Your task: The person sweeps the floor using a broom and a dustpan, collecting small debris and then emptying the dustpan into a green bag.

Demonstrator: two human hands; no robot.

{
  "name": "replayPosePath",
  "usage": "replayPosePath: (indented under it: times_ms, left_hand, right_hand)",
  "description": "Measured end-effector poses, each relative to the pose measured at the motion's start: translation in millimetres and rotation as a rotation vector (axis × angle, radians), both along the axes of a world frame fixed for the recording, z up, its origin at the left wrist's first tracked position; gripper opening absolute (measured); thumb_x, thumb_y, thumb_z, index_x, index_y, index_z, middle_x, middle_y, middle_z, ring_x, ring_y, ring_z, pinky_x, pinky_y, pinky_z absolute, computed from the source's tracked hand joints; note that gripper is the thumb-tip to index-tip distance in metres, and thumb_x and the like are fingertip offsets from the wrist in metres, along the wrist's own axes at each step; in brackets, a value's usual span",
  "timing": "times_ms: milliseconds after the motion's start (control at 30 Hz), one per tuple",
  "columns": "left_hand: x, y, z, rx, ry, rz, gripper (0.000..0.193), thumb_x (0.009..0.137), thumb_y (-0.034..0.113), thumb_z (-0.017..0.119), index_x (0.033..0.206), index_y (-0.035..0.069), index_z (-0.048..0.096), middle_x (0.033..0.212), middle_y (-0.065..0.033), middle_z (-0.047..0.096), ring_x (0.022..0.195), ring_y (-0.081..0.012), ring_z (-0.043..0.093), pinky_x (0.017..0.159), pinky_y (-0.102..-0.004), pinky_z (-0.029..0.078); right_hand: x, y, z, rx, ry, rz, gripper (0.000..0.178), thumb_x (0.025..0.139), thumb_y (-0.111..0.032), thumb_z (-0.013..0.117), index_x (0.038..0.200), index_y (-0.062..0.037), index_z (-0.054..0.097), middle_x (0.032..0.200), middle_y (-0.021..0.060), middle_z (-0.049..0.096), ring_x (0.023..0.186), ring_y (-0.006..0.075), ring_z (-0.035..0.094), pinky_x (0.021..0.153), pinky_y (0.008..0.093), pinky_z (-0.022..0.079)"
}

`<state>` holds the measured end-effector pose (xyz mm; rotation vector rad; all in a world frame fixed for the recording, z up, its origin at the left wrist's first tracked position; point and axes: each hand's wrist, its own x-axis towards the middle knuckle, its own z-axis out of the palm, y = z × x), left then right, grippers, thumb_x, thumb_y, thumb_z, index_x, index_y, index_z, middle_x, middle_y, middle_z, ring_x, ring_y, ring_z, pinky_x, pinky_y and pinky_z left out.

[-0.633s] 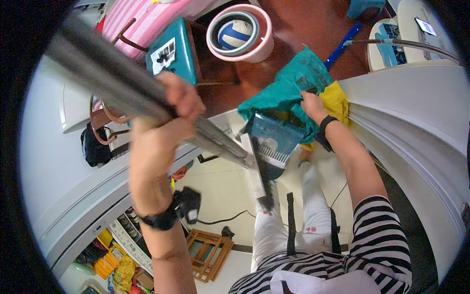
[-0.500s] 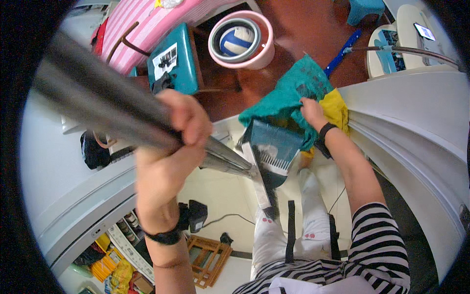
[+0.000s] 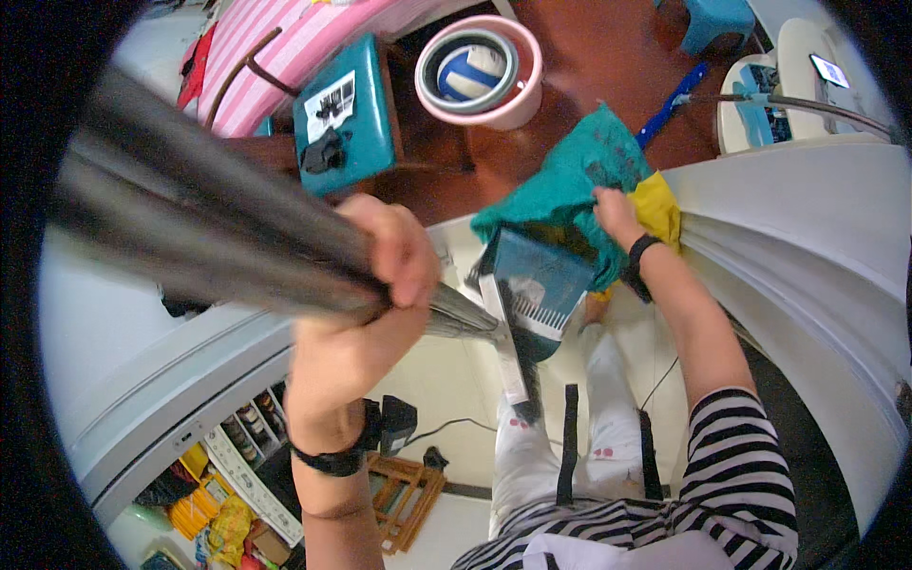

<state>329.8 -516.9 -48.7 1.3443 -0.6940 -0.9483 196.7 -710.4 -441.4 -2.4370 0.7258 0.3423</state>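
Observation:
My left hand [image 3: 366, 304] is wrapped round two thick grey poles that run close together and blur toward the upper left. At their lower end are a broom [image 3: 511, 356] with a pale head and dark bristles, and a dark blue-green dustpan [image 3: 541, 280] with white comb teeth. The broom head stands beside the dustpan, near my feet. My right hand [image 3: 616, 214] pinches a rumpled green cloth [image 3: 560, 180]; whether it is a sheet or a bag, I cannot tell. The cloth hangs over the dustpan's far edge. Yellow fabric [image 3: 655, 204] shows behind that hand.
A pink bucket [image 3: 529, 95] holding a grey basin and ball stands beyond, next to a teal-seated chair [image 3: 375, 142]. A blue stool [image 3: 712, 24] is at the far right. Door frames flank me; a wooden rack [image 3: 408, 503] and cable lie near my left side.
My left hand has shifted a little to the right with the poles. My right hand keeps its hold on the green cloth. The whole view has moved slightly.

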Motion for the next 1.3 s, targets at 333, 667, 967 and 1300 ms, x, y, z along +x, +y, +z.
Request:
replayPosePath:
  times_ms: [333,667,967,1300]
  left_hand:
    - [3.8,24.6,19.6,0.086,-0.041,0.161,0.034,0.053,-0.019,0.04,0.068,0.01,0.031,0.062,0.0012,0.035,0.06,-0.011,0.037,0.06,-0.023,0.032]
    - [14.7,62.6,2.6,0.05,0.002,0.192,0.037,0.051,-0.018,0.042,0.069,0.012,0.03,0.064,0.0017,0.035,0.06,-0.0115,0.035,0.061,-0.0241,0.03]
    - [-24.5,120.5,7.0,0.056,-0.053,0.199,0.035,0.057,-0.019,0.043,0.067,0.012,0.031,0.062,0.0018,0.037,0.057,-0.0111,0.035,0.064,-0.0259,0.032]
    - [-71.3,186.9,37.3,-0.055,-0.088,0.191,0.034,0.059,-0.021,0.042,0.069,0.011,0.033,0.065,0.0011,0.037,0.06,-0.0107,0.035,0.066,-0.0261,0.033]
  right_hand:
    - [-0.2,0.9,10.0,-0.015,-0.044,-0.058,0.026,0.069,-0.01,0.055,0.094,-0.0066,0.057,0.086,0.0178,0.058,0.081,0.0352,0.055,0.07,0.0444,0.043]
    - [0.8,10.1,13.7,0.019,-0.024,-0.084,0.027,0.069,-0.012,0.056,0.097,-0.0093,0.057,0.089,0.0169,0.059,0.083,0.0329,0.055,0.07,0.0411,0.044]
    - [-24.5,34.3,21.8,0.087,-0.201,-0.192,0.028,0.069,-0.01,0.06,0.096,-0.0053,0.055,0.09,0.0152,0.059,0.085,0.0312,0.056,0.072,0.0401,0.044]
    - [-137.9,96.2,31.2,0.277,-0.274,-0.379,0.034,0.068,-0.01,0.056,0.102,-0.0046,0.053,0.095,0.0143,0.058,0.088,0.0282,0.056,0.075,0.0355,0.044]
